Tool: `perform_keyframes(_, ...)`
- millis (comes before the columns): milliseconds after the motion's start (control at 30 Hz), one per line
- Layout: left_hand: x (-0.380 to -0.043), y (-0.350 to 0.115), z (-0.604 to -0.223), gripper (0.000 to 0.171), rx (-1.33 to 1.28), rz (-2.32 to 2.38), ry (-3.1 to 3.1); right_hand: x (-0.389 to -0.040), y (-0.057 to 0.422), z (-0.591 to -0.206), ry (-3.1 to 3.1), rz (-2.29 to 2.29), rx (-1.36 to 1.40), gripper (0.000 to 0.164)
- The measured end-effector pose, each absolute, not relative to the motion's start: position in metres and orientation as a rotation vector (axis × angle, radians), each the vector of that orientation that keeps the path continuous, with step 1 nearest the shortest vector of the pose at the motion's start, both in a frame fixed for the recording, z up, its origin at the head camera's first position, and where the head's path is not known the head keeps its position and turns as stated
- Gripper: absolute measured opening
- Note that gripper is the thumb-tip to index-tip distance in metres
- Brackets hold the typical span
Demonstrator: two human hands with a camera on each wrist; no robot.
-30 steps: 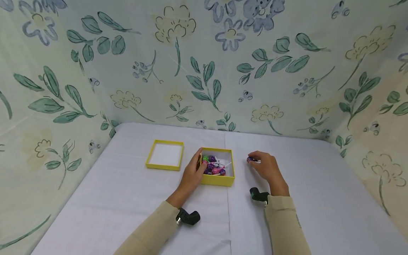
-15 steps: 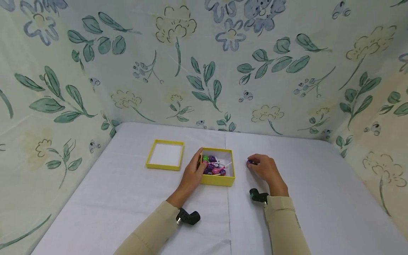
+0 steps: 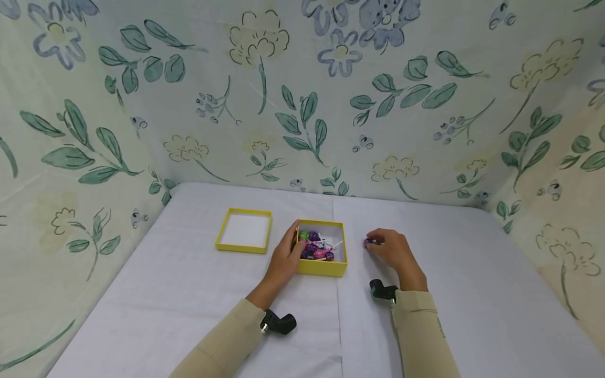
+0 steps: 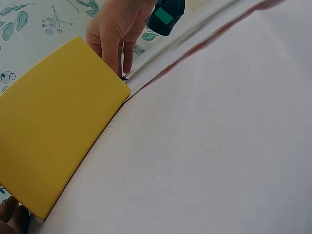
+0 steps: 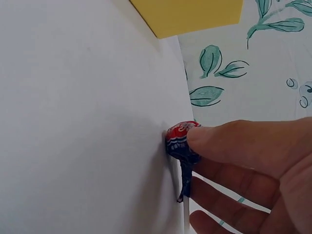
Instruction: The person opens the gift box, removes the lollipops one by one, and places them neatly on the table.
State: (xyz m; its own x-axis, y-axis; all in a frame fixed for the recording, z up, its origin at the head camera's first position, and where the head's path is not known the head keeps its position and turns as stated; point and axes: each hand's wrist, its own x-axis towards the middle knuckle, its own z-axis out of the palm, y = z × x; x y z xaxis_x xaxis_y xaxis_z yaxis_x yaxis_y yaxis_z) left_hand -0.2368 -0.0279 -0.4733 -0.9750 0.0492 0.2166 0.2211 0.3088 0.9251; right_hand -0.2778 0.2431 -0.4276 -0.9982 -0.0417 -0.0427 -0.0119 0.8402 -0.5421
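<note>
My left hand (image 3: pixel 285 255) holds the left side of a yellow box (image 3: pixel 322 268), its thumb over the rim. Inside lie several wrapped lollipops (image 3: pixel 314 247) in purple, pink and green, their white sticks pointing various ways. To the right of the box, my right hand (image 3: pixel 395 251) pinches a single lollipop (image 5: pixel 181 146) by its head, at the table surface. Its wrapper is red and dark blue, and the white stick runs down beside the fingers in the right wrist view. In the left wrist view the box's yellow outer wall (image 4: pixel 63 117) hides its contents.
A yellow-rimmed box lid (image 3: pixel 243 248) lies left of the box, white inside up. White cloth (image 3: pixel 189 294) covers the table. A floral curtain (image 3: pixel 264 121) closes off the back and sides. Each wrist carries a small black camera (image 3: pixel 282 324).
The right hand has lowered slightly with its lollipop, and the lollipop's head has tipped down toward the table. The left hand and the box stay in place.
</note>
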Motion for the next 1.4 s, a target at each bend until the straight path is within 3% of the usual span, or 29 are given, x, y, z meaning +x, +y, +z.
perform_keyframes(700, -0.239, -0.028, -0.476, 0.056, -0.257, -1.759, -2.427, -0.275, 0.238, -0.412, 3.009, -0.855, -0.065, 0.033)
perform_keyframes(1400, -0.238, -0.028, -0.476, 0.051, -0.25, -1.79, -2.386, -0.258, 0.204, -0.38, 3.068, -0.862, -0.236, 0.034)
